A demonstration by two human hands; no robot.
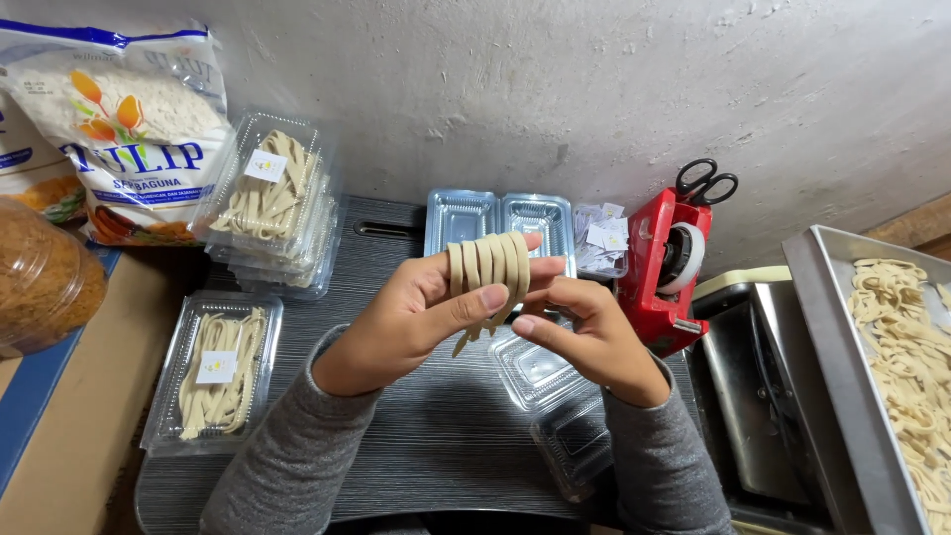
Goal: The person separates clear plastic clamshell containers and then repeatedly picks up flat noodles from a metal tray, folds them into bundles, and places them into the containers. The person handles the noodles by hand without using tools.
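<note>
At the far left a clear jar of brown crumbs (pixel 40 277) and a printed flour bag (pixel 129 129) lean by the wall. Next come a leaning stack of filled clear clamshell boxes (pixel 272 203) and, lower down, one filled box (pixel 216 372) lying on the dark ribbed tray table (pixel 416 446); each holds pale flat noodles under a small white label.

Over the middle of the table the left hand (pixel 411 322) holds a coil of flat raw noodles (pixel 487 269) wound round its extended fingers, the thumb pressed against the strands from below. The right hand (pixel 584 337) pinches the loose ends hanging under the coil. Neither hand is spread open.

The noodles look light, soft and limp, probably a little tacky, and likely to tear or stretch if pulled. They seem best held as they are now: supported across the whole loop, with light pressure from the thumb, rather than gripped at a single strand.

Behind the hands sits an open empty clamshell box (pixel 500 223), with more empty ones (pixel 555 396) below the right wrist. Further right are a red tape dispenser (pixel 662 272) with black scissors (pixel 705 183) on top, and a metal tray (pixel 842 347) of loose noodles (pixel 906 347).
</note>
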